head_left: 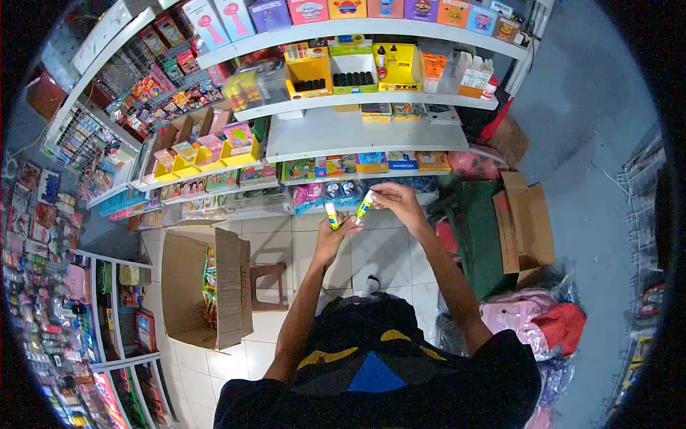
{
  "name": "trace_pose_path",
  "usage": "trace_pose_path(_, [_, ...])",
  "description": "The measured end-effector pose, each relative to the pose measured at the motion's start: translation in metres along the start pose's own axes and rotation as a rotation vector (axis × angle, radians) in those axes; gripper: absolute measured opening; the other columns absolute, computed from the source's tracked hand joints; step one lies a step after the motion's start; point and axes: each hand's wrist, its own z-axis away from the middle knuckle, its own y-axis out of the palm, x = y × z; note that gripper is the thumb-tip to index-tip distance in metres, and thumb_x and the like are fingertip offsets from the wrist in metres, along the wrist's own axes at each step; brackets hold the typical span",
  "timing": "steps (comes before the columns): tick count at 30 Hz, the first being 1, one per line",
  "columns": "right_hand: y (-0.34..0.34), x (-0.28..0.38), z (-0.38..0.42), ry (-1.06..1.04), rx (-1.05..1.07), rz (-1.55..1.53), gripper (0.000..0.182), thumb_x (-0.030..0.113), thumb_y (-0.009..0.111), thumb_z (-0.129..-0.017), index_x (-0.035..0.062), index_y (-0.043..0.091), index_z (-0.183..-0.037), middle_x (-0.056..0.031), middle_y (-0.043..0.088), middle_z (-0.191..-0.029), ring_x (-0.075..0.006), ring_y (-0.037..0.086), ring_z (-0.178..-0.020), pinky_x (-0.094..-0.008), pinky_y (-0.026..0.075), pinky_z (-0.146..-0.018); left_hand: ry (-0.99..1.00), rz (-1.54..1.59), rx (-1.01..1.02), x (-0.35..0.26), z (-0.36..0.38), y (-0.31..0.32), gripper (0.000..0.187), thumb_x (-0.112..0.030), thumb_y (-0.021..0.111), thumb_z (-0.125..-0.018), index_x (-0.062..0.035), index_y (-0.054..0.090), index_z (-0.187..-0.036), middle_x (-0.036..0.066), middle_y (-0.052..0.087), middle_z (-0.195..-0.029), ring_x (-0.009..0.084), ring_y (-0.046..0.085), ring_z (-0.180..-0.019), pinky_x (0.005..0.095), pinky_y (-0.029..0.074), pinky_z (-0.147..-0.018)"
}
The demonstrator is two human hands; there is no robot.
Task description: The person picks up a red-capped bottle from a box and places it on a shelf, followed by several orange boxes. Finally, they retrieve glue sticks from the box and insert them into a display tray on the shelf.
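Near the lower shelves, both my hands are in front of my body with two small yellow-green tubes that look like glue sticks. My left hand is closed round one glue stick, its white end pointing up. A second glue stick stands tilted between the hands. Its lower end is right at my left fingertips, while my right hand pinches its white upper end. Beyond them, packed goods in clear wrapping lie on the lowest shelf.
Ahead, a white shelf is below a yellow display box and other cartons. An open cardboard box with colourful packets stands at left, beside a brown stool. At right are a dark green box and plastic-wrapped bags.
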Motion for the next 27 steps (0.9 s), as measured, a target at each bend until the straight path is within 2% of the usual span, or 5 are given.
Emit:
trace_pose_path(11, [-0.035,-0.01,-0.03,-0.042,-0.073,0.111,0.029,0.006,0.07,-0.082,-0.0032,0.061,-0.107,-0.0089,0.066,-0.098,-0.0137,0.063,-0.09,-0.0253,0.051,-0.079,-0.054,-0.08,0.006,0.011,-0.053,0.013,0.021,-0.011,0.062,-0.089,-0.0064,0.045,-0.076,0.009,0.059,-0.09,0.0227,0.064,-0.089,0.0363,0.056,-0.082])
trace_pose_path(19, [-0.051,0.041,-0.124,-0.212,-0.18,0.213,0.026,0.009,0.07,-0.081,-0.0023,0.062,-0.103,-0.0107,0.068,-0.097,-0.0145,0.064,-0.09,-0.0276,0.051,-0.08,0.285,-0.767,-0.086,-0.023,-0.134,-0.017,0.034,-0.032,0.06,-0.091,-0.0009,0.058,-0.076,0.001,0.051,-0.06,0.0106,0.05,-0.057,0.0277,0.04,-0.052])
trace_pose_path(23, [-0.045,0.086,-0.192,-0.434,-0.29,0.38,0.029,0.012,0.07,-0.081,-0.0022,0.063,-0.105,-0.0121,0.068,-0.095,-0.0162,0.065,-0.087,-0.0285,0.052,-0.077,0.664,-1.103,-0.189,-0.067,-0.188,-0.016,0.026,-0.026,0.064,-0.084,-0.0064,0.061,-0.101,0.017,0.064,-0.073,0.033,0.063,-0.065,0.0424,0.048,-0.059])
trace_pose_path(24, [-0.044,0.096,-0.21,-0.472,-0.3,0.447,0.03,0.012,0.07,-0.081,-0.0019,0.063,-0.107,-0.0127,0.068,-0.095,-0.0166,0.066,-0.087,-0.0287,0.052,-0.076,0.502,-1.12,-0.125,-0.08,-0.201,-0.015,0.038,-0.022,0.065,-0.081,-0.0159,0.056,-0.118,0.022,0.064,-0.077,0.042,0.061,-0.07,0.0485,0.049,-0.064])
trace_pose_path(27, [-0.039,0.116,-0.265,-0.519,-0.308,0.52,0.032,0.012,0.07,-0.08,-0.0013,0.062,-0.109,-0.0151,0.068,-0.093,-0.0189,0.067,-0.085,-0.0297,0.053,-0.074,0.554,-1.36,-0.131,-0.121,-0.227,0.003,0.055,-0.021,0.065,-0.08,-0.024,0.047,-0.132,0.021,0.064,-0.072,0.0407,0.062,-0.065,0.0479,0.05,-0.061])
